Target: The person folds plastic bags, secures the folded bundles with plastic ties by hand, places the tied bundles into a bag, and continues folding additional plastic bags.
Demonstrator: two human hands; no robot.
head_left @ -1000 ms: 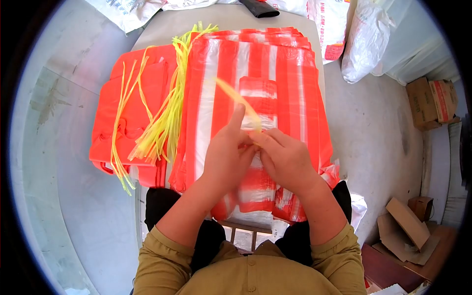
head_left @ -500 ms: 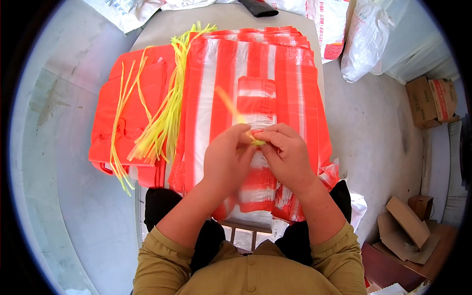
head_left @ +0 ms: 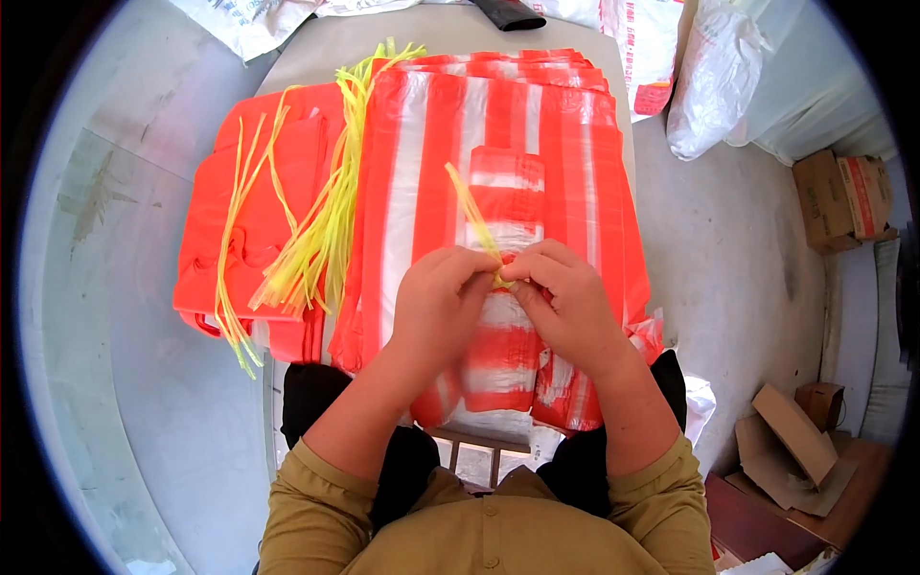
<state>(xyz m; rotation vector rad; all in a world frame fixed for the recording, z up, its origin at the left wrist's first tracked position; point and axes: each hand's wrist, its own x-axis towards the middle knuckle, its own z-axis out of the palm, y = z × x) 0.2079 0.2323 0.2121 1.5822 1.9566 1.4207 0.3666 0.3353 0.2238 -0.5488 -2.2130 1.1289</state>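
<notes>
A narrow folded red-and-white striped plastic bag bundle [head_left: 503, 364] lies lengthwise on a wide stack of striped plastic bags [head_left: 402, 182]. Over the middle of the bundle, my left hand [head_left: 443, 292] pinches a yellow plastic strip [head_left: 469, 206], whose loose end sticks up and to the left. My right hand [head_left: 567, 302] is closed opposite it, thumb and forefinger pinching the same strip where it crosses the bundle. Fingertips of both hands nearly meet there, and they partly hide the crossing.
A bunch of yellow strips [head_left: 335, 211] hangs along the stack's left side, beside folded red bags [head_left: 249, 220]. Beyond the grey tabletop [head_left: 316, 53] lie white sacks [head_left: 637, 48]. Cardboard boxes [head_left: 843, 201] stand on the right, with an opened carton [head_left: 791, 450] lower down.
The strip's loose end has swung slightly right and shows more sharply. Both hands stay pinched close together over the bundle, with only small shifts.
</notes>
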